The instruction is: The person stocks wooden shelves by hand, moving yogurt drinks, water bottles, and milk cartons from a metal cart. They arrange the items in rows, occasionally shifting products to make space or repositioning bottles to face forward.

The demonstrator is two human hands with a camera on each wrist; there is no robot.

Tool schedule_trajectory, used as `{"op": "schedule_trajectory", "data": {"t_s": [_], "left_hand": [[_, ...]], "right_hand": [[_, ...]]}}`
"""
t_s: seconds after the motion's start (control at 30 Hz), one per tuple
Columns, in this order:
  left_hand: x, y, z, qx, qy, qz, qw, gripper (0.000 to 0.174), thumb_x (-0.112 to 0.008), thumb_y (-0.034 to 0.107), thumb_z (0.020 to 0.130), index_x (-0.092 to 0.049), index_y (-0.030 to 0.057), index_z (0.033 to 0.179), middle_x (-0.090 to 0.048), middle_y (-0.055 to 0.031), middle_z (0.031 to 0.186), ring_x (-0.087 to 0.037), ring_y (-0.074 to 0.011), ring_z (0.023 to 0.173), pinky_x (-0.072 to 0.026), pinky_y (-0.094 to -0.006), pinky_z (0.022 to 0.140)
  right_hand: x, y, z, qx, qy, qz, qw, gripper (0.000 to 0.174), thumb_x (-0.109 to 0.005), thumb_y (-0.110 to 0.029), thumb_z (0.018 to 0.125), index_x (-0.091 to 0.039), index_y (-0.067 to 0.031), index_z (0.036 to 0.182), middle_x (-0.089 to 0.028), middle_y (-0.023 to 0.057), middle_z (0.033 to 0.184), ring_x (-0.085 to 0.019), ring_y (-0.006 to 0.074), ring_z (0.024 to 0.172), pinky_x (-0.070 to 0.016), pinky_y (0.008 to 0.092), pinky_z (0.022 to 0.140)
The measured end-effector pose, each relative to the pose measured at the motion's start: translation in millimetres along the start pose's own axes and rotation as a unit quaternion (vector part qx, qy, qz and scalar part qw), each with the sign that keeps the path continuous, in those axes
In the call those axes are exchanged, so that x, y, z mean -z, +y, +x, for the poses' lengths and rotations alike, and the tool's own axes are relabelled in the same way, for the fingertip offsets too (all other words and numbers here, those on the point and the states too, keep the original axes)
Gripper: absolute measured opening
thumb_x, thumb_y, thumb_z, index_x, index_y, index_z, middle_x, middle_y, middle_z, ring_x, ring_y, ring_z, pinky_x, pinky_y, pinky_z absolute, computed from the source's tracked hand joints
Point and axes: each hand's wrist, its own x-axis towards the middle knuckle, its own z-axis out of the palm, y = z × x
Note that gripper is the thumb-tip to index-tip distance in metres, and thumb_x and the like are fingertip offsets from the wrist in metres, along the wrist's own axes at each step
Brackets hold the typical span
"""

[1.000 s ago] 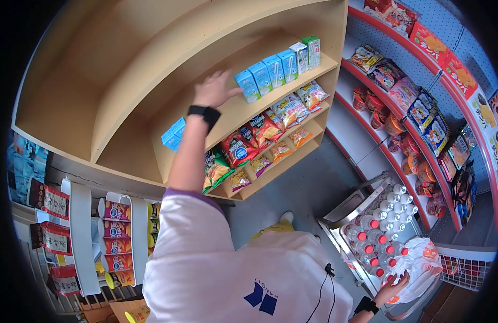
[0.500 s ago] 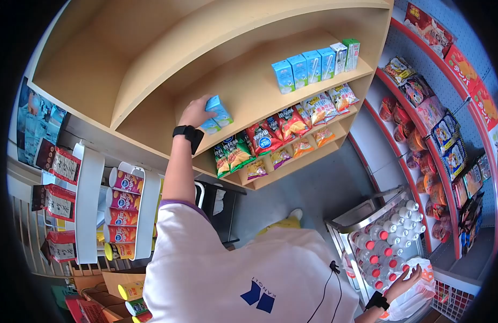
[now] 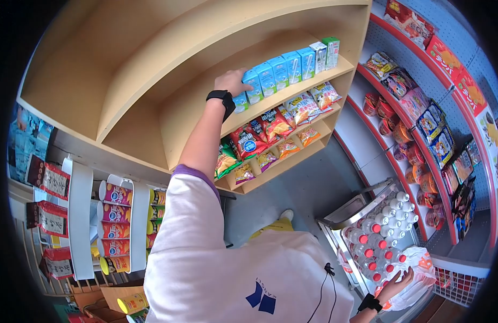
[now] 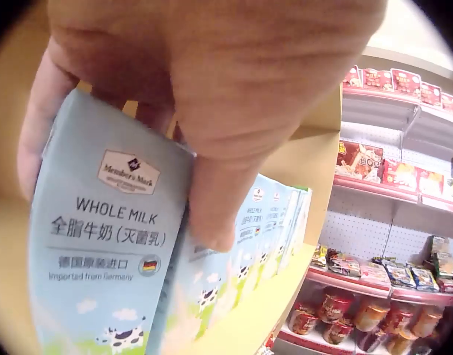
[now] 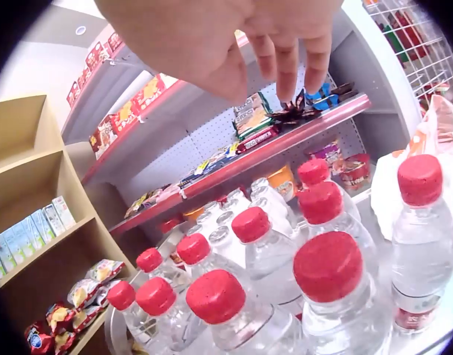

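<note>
In the head view my left hand [image 3: 231, 82] is on the middle shelf, at the left end of a row of milk cartons [image 3: 279, 73]. Its fingers and thumb hold the endmost blue whole-milk cartons [image 4: 100, 222]; the left wrist view shows the fingers along the outer side and the thumb against the neighbouring carton's front. These cartons stand upright, close beside the rest of the row. My right hand [image 3: 391, 289] hovers low over water bottles with red caps [image 3: 374, 253], its fingers loosely bent and nothing in them. Bottle caps show just below it in the right wrist view.
Bagged snacks [image 3: 249, 141] fill the shelf under the cartons. The bottles stand on a metal cart [image 3: 330, 231] beside a white plastic bag [image 3: 421, 264]. Red-edged racks [image 3: 389, 102] of noodles and snacks line the right; chip cans [image 3: 115, 212] stand at the left.
My left hand reached left to two separate blue cartons, gripped them and brought them rightward against the row. My right hand has stayed over the bottles.
</note>
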Motion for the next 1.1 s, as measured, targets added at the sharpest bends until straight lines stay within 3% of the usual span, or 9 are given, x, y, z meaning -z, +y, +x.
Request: {"op": "schedule_trajectory", "data": {"t_s": [0.2, 0.5, 0.67, 0.73, 0.83, 0.87, 0.9, 0.97, 1.1], "left_hand": [[-10.1, -35.1, 9.4, -0.069, -0.079, -0.131, 0.986, 0.07, -0.082, 0.03, 0.066, -0.057, 0.0116, 0.128, -0.067, -0.0144, 0.114, -0.063, -0.0307, 0.109, -0.0493, -0.0415, 0.091], [-19.2, -38.7, 14.8, 0.004, -0.06, -0.218, 0.974, 0.061, -0.082, 0.021, 0.066, -0.063, 0.0051, 0.121, -0.068, -0.017, 0.111, -0.065, -0.03, 0.105, -0.0496, -0.0394, 0.092], [-15.7, -31.7, 5.8, 0.004, -0.013, -0.169, 0.986, 0.062, -0.081, 0.024, 0.067, -0.062, 0.0057, 0.123, -0.067, -0.0175, 0.114, -0.064, -0.031, 0.107, -0.0492, -0.0408, 0.092], [-19.2, -26.7, 3.9, 0.031, 0.007, -0.108, 0.994, 0.067, -0.081, 0.028, 0.071, -0.056, 0.0041, 0.129, -0.066, -0.0168, 0.116, -0.063, -0.0291, 0.107, -0.0488, -0.0381, 0.093], [-22.1, -30.6, 5.9, -0.023, -0.023, -0.119, 0.992, 0.069, -0.082, 0.03, 0.07, -0.054, 0.0002, 0.127, -0.064, -0.0153, 0.119, -0.063, -0.0253, 0.107, -0.0484, -0.0375, 0.094], [-43.4, -58.9, 23.6, -0.045, -0.013, -0.126, 0.991, 0.068, -0.081, 0.02, 0.071, -0.052, 0.0003, 0.129, -0.064, -0.0143, 0.118, -0.063, -0.0241, 0.107, -0.0483, -0.0369, 0.094], [-57.4, -81.3, 34.4, -0.075, 0.015, -0.13, 0.989, 0.07, -0.082, 0.025, 0.068, -0.053, 0.0048, 0.129, -0.065, -0.0191, 0.117, -0.062, -0.0316, 0.11, -0.048, -0.0417, 0.094], [-75.3, -113.7, 53.2, -0.09, 0.016, -0.149, 0.985, 0.075, -0.081, 0.022, 0.07, -0.048, 0.0052, 0.135, -0.062, -0.0196, 0.124, -0.06, -0.0322, 0.114, -0.0471, -0.0419, 0.096], [-47.4, -58.8, 18.0, -0.059, 0.041, -0.099, 0.992, 0.071, -0.077, 0.018, 0.075, -0.045, 0.0031, 0.137, -0.06, -0.0195, 0.126, -0.06, -0.0336, 0.114, -0.0459, -0.0409, 0.096]], "right_hand": [[3.5, 1.0, -29.5, -0.057, -0.004, 0.019, 0.998, 0.043, -0.053, 0.004, 0.093, -0.046, -0.0043, 0.134, -0.047, 0.0151, 0.133, -0.057, 0.0266, 0.105, -0.0482, 0.0367, 0.091], [-11.1, -6.4, -23.3, -0.047, -0.005, 0.026, 0.999, 0.039, -0.054, -0.002, 0.095, -0.048, -0.0048, 0.133, -0.045, 0.0162, 0.135, -0.058, 0.0288, 0.11, -0.0472, 0.0382, 0.091], [-11.7, -13.4, -15.2, -0.038, -0.018, -0.017, 0.999, 0.04, -0.055, 0.0, 0.092, -0.049, -0.0042, 0.131, -0.046, 0.0161, 0.133, -0.054, 0.0296, 0.117, -0.0454, 0.0389, 0.095], [-14.7, -10.4, -15.7, -0.051, -0.023, 0.03, 0.998, 0.036, -0.056, -0.004, 0.093, -0.05, -0.0021, 0.129, -0.045, 0.0195, 0.136, -0.046, 0.036, 0.126, -0.0391, 0.0412, 0.104], [-8.1, -22.2, -10.8, -0.05, -0.027, 0.015, 0.998, 0.039, -0.057, -0.001, 0.09, -0.051, -0.0015, 0.128, -0.046, 0.0207, 0.136, -0.046, 0.0369, 0.126, -0.0369, 0.0405, 0.106], [-7.4, -22.3, -10.1, -0.054, -0.025, 0.012, 0.998, 0.04, -0.057, 0.0, 0.089, -0.051, -0.0022, 0.128, -0.047, 0.0203, 0.136, -0.047, 0.037, 0.126, -0.0376, 0.0403, 0.106], [-4.8, -24.3, -8.6, -0.051, -0.017, 0.037, 0.998, 0.04, -0.058, 0.001, 0.088, -0.051, -0.0028, 0.127, -0.048, 0.0196, 0.134, -0.047, 0.0379, 0.124, -0.0388, 0.0404, 0.104], [4.1, -33.4, -3.6, -0.046, -0.009, 0.03, 0.998, 0.038, -0.059, -0.001, 0.088, -0.052, -0.0039, 0.125, -0.05, 0.0185, 0.129, -0.05, 0.0385, 0.119, -0.0421, 0.0415, 0.099], [9.5, -36.7, 1.2, -0.064, -0.006, 0.042, 0.997, 0.037, -0.061, 0.0, 0.087, -0.053, -0.0035, 0.123, -0.051, 0.0171, 0.127, -0.053, 0.0384, 0.116, -0.0451, 0.0423, 0.094]]}}
